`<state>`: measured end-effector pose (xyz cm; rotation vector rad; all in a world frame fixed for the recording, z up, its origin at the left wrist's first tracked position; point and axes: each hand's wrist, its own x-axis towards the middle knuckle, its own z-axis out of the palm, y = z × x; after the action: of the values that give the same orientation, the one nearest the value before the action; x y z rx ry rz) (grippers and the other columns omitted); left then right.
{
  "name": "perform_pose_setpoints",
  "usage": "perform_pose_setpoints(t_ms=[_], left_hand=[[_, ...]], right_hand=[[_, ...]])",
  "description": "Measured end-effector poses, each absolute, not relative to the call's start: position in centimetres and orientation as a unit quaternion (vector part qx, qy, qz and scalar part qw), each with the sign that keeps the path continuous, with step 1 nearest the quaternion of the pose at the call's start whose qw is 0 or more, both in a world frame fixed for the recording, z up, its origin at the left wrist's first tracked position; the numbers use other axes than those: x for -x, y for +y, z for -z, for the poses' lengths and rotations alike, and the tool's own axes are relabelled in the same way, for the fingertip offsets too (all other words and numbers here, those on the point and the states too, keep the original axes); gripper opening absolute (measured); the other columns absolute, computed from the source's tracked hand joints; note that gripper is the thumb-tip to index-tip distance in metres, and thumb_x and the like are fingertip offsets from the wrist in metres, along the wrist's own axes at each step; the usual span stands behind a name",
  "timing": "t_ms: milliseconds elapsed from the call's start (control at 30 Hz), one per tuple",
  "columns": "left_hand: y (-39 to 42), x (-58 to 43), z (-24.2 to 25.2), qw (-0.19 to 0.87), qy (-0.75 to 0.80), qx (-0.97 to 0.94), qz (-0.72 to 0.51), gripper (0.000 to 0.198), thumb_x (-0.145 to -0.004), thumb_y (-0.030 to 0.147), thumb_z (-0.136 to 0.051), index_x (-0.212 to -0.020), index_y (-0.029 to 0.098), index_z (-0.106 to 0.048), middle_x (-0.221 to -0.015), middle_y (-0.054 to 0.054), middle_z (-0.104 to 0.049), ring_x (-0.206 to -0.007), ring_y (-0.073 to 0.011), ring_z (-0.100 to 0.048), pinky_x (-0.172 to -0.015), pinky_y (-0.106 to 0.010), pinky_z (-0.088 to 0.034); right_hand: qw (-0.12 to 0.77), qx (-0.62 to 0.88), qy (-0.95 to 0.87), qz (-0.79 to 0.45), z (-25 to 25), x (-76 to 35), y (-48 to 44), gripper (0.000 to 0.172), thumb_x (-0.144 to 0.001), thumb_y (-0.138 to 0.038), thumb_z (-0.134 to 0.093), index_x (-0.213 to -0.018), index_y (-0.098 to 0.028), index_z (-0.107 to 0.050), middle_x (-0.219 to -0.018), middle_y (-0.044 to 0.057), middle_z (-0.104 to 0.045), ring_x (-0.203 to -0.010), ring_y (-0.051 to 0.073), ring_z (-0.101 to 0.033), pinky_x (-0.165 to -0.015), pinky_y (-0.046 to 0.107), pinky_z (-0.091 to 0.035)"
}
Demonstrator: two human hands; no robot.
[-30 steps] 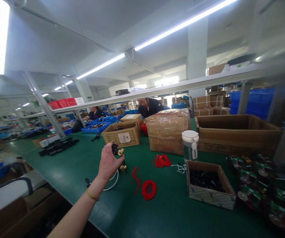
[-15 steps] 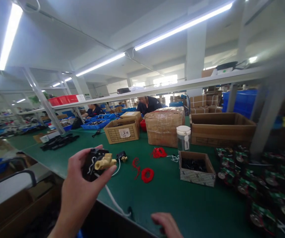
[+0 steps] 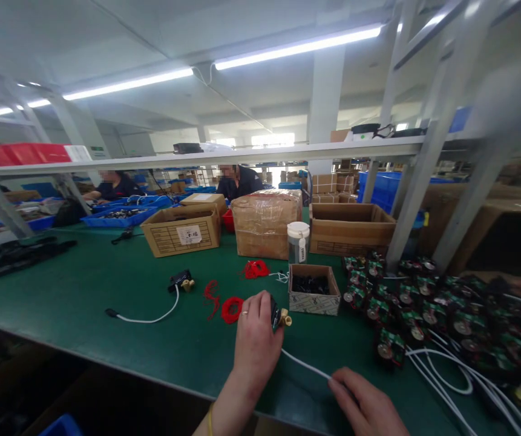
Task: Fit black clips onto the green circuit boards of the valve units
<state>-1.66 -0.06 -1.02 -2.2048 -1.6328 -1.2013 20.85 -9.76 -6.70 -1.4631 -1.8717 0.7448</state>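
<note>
— What writing can we read here?

— Very little. The brown carton [image 3: 182,233] toward the far edge of the green table [image 3: 83,290] has a white label with dark characters, but they are too small for us. The jar with the white lid [image 3: 298,241] carries a narrow label with upright print, which we also cannot read.

— And our hands?

— Our left hand [image 3: 253,342] is closed around a black-and-brass part [image 3: 278,315]. It is just above the table, close to the near edge and about the middle of it. Our right hand [image 3: 364,402] is curled, and its fingertips pinch the white cable [image 3: 305,365] that comes from this part.

— What lies around?

— Just beyond the part stands a small carton [image 3: 313,303] of black pieces, and left of it are red wire coils [image 3: 232,309]. Toward the right edge we see rows of green-and-black units [image 3: 400,297].

— And the room?

— It is a workshop with tube lamps [image 3: 296,48] and a white shelf [image 3: 196,160] over the table. Two people [image 3: 242,181] sit behind the far edge.
</note>
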Motion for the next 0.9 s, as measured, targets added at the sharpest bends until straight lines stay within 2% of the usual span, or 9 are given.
perform_pose_setpoints(t_ms=[133, 200, 267, 333, 433, 533, 700, 800, 900], left_hand=[[0.1, -1.7, 3.5, 0.099, -0.53, 0.781, 0.315, 0.062, -0.08, -0.002, -0.057, -0.137, 0.023, -0.054, -0.133, -0.015, -0.062, -0.122, -0.0347, -0.059, -0.094, -0.05, -0.057], [-0.4, -2.8, 3.9, 0.095, -0.53, 0.789, 0.295, 0.064, -0.081, -0.002, -0.057, -0.139, 0.024, -0.052, -0.134, -0.015, -0.062, -0.123, -0.0354, -0.058, -0.091, -0.05, -0.057], [-1.2, -3.3, 3.9, 0.06, -0.523, 0.795, 0.301, 0.071, -0.079, 0.002, -0.064, -0.145, 0.024, -0.048, -0.137, -0.016, -0.06, -0.126, -0.0378, -0.056, -0.095, -0.056, -0.055], [-1.9, -3.0, 3.8, 0.001, -0.492, 0.81, 0.319, 0.081, -0.077, 0.005, -0.07, -0.15, 0.026, -0.042, -0.144, -0.016, -0.054, -0.133, -0.0389, -0.051, -0.104, -0.061, -0.051], [-2.5, -1.6, 4.0, -0.088, -0.45, 0.814, 0.357, 0.088, -0.077, 0.003, -0.071, -0.153, 0.031, -0.037, -0.153, -0.012, -0.046, -0.141, -0.0339, -0.046, -0.116, -0.056, -0.046], [-2.1, -0.1, 4.6, -0.142, -0.47, 0.776, 0.396, 0.087, -0.075, 0.004, -0.074, -0.15, 0.032, -0.04, -0.155, -0.01, -0.042, -0.144, -0.031, -0.046, -0.12, -0.053, -0.044], [-0.5, 1.4, 4.4, -0.208, -0.488, 0.753, 0.389, 0.095, -0.068, 0.008, -0.083, -0.15, 0.031, -0.042, -0.155, -0.01, -0.045, -0.146, -0.033, -0.044, -0.123, -0.055, -0.039], [0.1, 1.8, 3.4, -0.244, -0.478, 0.763, 0.361, 0.097, -0.066, 0.009, -0.087, -0.15, 0.029, -0.044, -0.145, -0.009, -0.054, -0.139, -0.0317, -0.05, -0.121, -0.054, -0.041], [0.0, 1.8, 2.9, -0.255, -0.473, 0.763, 0.358, 0.098, -0.064, 0.01, -0.09, -0.149, 0.031, -0.046, -0.139, -0.008, -0.053, -0.133, -0.0302, -0.053, -0.118, -0.052, -0.043]], right_hand=[[0.211, 0.67, -0.712, -0.017, 7.5, -21.6, -8.4, 0.025, -0.106, -0.021, -0.045, -0.09, -0.022, -0.064, -0.086, 0.004, -0.062, -0.072, 0.021, -0.066, -0.062, 0.027, -0.045], [0.142, 0.694, -0.703, 0.061, 7.5, -21.1, -7.6, 0.02, -0.105, -0.014, -0.05, -0.092, -0.021, -0.064, -0.088, 0.005, -0.061, -0.069, 0.021, -0.065, -0.057, 0.027, -0.041], [0.1, 0.709, -0.69, 0.106, 7.1, -20.8, -6.8, 0.018, -0.105, -0.01, -0.052, -0.093, -0.019, -0.063, -0.089, 0.006, -0.06, -0.068, 0.019, -0.065, -0.056, 0.026, -0.039], [0.086, 0.723, -0.673, 0.129, 6.7, -20.8, -6.3, 0.017, -0.106, -0.01, -0.054, -0.093, -0.018, -0.062, -0.088, 0.006, -0.059, -0.066, 0.017, -0.064, -0.055, 0.024, -0.037], [0.082, 0.732, -0.663, 0.135, 6.1, -21.0, -6.0, 0.016, -0.105, -0.01, -0.057, -0.092, -0.017, -0.061, -0.087, 0.004, -0.057, -0.066, 0.016, -0.062, -0.055, 0.024, -0.035], [0.078, 0.732, -0.665, 0.128, 5.9, -20.9, -6.1, 0.015, -0.103, -0.008, -0.058, -0.092, -0.018, -0.061, -0.087, 0.005, -0.055, -0.071, 0.019, -0.061, -0.06, 0.026, -0.038], [0.08, 0.726, -0.669, 0.139, 6.3, -20.8, -6.5, 0.016, -0.102, -0.007, -0.057, -0.091, -0.017, -0.062, -0.09, 0.008, -0.053, -0.083, 0.025, -0.061, -0.074, 0.033, -0.044], [0.088, 0.731, -0.661, 0.142, 6.4, -21.3, -6.7, 0.019, -0.102, -0.004, -0.053, -0.093, -0.017, -0.062, -0.09, 0.007, -0.053, -0.079, 0.024, -0.06, -0.069, 0.032, -0.042], [0.098, 0.749, -0.638, 0.151, 6.4, -21.8, -6.9, 0.019, -0.103, -0.004, -0.053, -0.092, -0.017, -0.062, -0.09, 0.006, -0.053, -0.072, 0.022, -0.059, -0.06, 0.029, -0.037]])
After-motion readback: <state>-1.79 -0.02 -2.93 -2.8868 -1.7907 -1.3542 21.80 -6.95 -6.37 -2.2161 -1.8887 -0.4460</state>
